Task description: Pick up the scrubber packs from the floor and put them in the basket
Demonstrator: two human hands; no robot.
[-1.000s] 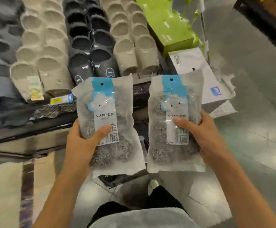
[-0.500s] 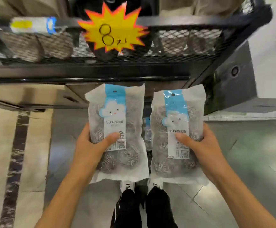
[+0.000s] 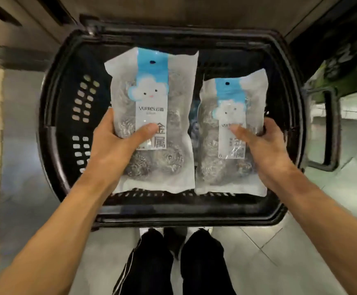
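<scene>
Two scrubber packs hang over the open black basket (image 3: pixel 52 145), one in each hand. The left scrubber pack (image 3: pixel 152 116) sits higher and nearer the basket's far rim; the right scrubber pack (image 3: pixel 232 133) rides a little lower, toward the right wall, the two side by side with a narrow gap between them. Neither looks to be resting on the basket floor yet, though from above that is hard to be sure of.

The left hand (image 3: pixel 118 145) grips its pack at the left edge, thumb pressed across the printed label, fingers wrapped behind. The right hand (image 3: pixel 262 145) mirrors it on the right edge, thumb on the label, fingers curled round the back.

To finish this step well, I would lower both packs flat and let go only once they are well inside the rim, keeping them side by side so neither tips against the wall.

Each pack is a frosted plastic pouch with a blue header strip, a punched hang hole, a smiling cloud figure and a white label with dark characters; coils of steel wool show through the lower half. They look light and crinkly.

The basket stands on a pale tiled floor (image 3: pixel 301 252), its handle (image 3: pixel 330 128) folded out to the right.
</scene>
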